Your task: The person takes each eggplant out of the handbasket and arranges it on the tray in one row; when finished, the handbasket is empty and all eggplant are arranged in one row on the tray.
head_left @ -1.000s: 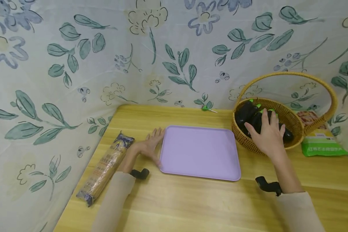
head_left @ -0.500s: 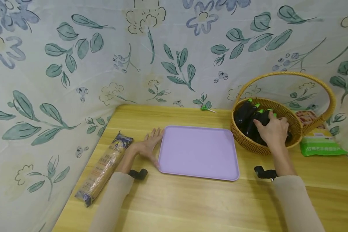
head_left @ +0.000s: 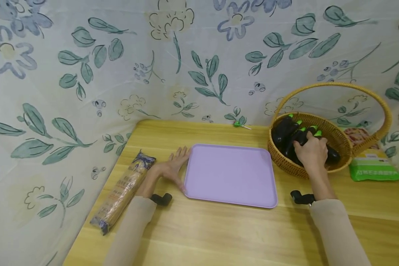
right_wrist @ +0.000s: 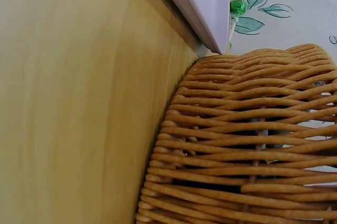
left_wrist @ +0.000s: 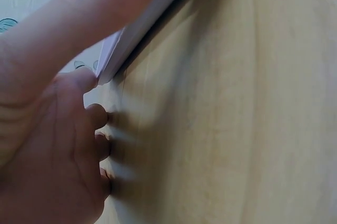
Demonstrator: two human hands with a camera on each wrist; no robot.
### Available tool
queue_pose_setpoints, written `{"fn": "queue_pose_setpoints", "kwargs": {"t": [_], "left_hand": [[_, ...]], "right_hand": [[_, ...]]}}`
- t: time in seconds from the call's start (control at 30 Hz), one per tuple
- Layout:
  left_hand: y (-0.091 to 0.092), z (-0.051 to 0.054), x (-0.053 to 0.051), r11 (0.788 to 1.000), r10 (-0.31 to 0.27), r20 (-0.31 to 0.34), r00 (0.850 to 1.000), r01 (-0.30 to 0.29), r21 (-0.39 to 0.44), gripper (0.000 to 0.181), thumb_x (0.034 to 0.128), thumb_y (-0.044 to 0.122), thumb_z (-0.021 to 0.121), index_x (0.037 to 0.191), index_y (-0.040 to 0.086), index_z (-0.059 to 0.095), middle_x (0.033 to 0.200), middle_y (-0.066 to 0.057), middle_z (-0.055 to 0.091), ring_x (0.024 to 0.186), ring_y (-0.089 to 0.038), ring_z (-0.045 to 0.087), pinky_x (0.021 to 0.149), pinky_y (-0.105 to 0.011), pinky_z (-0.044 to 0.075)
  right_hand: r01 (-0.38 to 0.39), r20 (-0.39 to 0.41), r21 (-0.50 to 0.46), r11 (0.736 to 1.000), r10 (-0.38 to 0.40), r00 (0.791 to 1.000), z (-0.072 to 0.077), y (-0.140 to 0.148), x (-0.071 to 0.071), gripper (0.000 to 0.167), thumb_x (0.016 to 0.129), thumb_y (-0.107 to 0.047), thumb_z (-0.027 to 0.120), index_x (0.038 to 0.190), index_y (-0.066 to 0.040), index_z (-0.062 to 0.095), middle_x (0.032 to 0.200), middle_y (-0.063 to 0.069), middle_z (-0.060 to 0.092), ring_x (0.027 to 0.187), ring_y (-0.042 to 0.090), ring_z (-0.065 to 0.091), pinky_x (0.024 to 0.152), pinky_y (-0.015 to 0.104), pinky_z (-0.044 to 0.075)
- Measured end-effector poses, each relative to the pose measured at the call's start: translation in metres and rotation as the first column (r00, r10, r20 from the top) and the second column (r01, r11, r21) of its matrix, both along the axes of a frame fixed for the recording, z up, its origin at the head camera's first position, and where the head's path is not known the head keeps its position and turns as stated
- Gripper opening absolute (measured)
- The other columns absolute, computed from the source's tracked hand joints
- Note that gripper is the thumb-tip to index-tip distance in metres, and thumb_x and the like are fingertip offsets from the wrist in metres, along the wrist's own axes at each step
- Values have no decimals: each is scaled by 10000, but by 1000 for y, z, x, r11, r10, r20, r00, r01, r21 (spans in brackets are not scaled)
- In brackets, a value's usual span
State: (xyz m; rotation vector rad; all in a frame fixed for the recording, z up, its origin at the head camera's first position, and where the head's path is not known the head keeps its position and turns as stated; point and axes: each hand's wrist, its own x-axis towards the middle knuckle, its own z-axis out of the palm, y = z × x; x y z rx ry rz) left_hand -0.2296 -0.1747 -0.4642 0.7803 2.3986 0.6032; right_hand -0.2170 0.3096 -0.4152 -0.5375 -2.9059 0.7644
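My right hand (head_left: 311,150) reaches into a wicker basket (head_left: 287,165) and grips a dark eggplant (head_left: 301,137), with the thumb on its left side and the fingers curled over it. Several other eggplants (head_left: 282,132) with green stems lie around it. In the right wrist view the basket wall (right_wrist: 237,124) hides the hand and the eggplants. My left hand (head_left: 173,168) spreads its fingers at the left edge of a lilac tray (head_left: 231,175). In the left wrist view, this hand's (left_wrist: 58,145) thumb and index finger lie along the tray's edge, and other fingertips touch the table.
A long pack of noodles (head_left: 124,192) lies left of the left forearm. A green lollipop (head_left: 237,124) sits behind the tray, by the floral cloth (head_left: 186,55). Beyond the basket is a green and yellow bag (head_left: 372,168). The basket's tall handle (head_left: 332,84) arches over it.
My right hand has gone from spread fingers above the eggplants to fingers curled round one, shifting slightly. My left hand has stayed at the tray's edge.
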Motion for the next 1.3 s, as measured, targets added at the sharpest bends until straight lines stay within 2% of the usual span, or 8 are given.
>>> {"fn": "queue_pose_setpoints", "kwargs": {"t": [0.37, 0.63, 0.87, 1.07, 1.13, 1.17, 1.23, 1.3], "left_hand": [[1, -5, 0, 1000, 7, 15, 1000, -7, 3, 1632, 576, 513, 995, 1641, 147, -187, 1675, -179, -318, 1550, -360, -328, 1259, -624, -189], [-1, -1, 3, 1000, 13, 12, 1000, -13, 5, 1630, 577, 504, 996, 1641, 127, -179, 1676, -207, -301, 1555, -387, -306, 1259, -633, -179], [-1, -1, 2, 1000, 15, 9, 1000, -15, -5, 1629, 577, 524, 990, 1642, 136, -181, 1677, -195, -306, 1557, -376, -309, 1260, -622, -183], [1, 0, 3, 1000, 14, 4, 1000, -14, 12, 1620, 581, 497, 996, 1643, 125, -170, 1680, -208, -292, 1559, -389, -299, 1260, -633, -178], [1, 1, 3, 1000, 13, 4, 1000, -13, 14, 1617, 583, 492, 996, 1644, 123, -166, 1679, -210, -293, 1558, -390, -300, 1260, -632, -180], [1, 1, 3, 1000, 13, 4, 1000, -13, 15, 1616, 583, 490, 997, 1645, 120, -165, 1679, -211, -293, 1559, -390, -299, 1260, -632, -181], [1, 2, 3, 1000, 11, 4, 1000, -11, 17, 1617, 583, 489, 998, 1645, 115, -162, 1678, -213, -294, 1558, -393, -299, 1259, -633, -181], [1, 2, 2, 1000, 7, 3, 1000, -7, 13, 1617, 585, 494, 996, 1644, 116, -166, 1677, -209, -299, 1557, -389, -303, 1259, -633, -182]], "right_hand": [[13, -100, -85, 996, -22, 995, -4, 6, 8, 647, 1040, -264, 496, 1563, 69, 311, 1459, 503, 364, 1345, 662, 322, 1157, 770, 258], [-4, -188, -164, 987, -27, 982, -4, 4, 19, 592, 1032, -249, 518, 1557, -10, 380, 1467, 486, 387, 1380, 675, 301, 1161, 804, 209], [-36, -189, -201, 979, -3, 982, 6, 2, 34, 595, 1050, -270, 510, 1581, -56, 346, 1557, 457, 284, 1434, 679, 217, 1171, 807, 171], [-64, -184, -196, 979, 28, 982, 17, 0, 51, 597, 1064, -270, 503, 1597, -80, 315, 1546, 448, 297, 1430, 664, 218, 1168, 815, 140], [-81, -205, -179, 980, 43, 978, 20, -3, 59, 593, 1064, -266, 511, 1596, -81, 325, 1508, 456, 332, 1381, 655, 278, 1142, 816, 175], [-88, -223, -163, 983, 50, 973, 21, -4, 64, 585, 1063, -264, 518, 1590, -79, 344, 1480, 454, 364, 1336, 638, 335, 1104, 784, 259], [-102, -267, -130, 986, 64, 962, 25, -8, 74, 569, 1057, -255, 537, 1575, -73, 384, 1418, 444, 425, 1200, 588, 437, 993, 687, 364], [-111, -314, -101, 989, 74, 946, 29, -13, 85, 552, 1049, -245, 562, 1556, -71, 426, 1377, 428, 465, 1058, 529, 512, 859, 604, 397]]}}
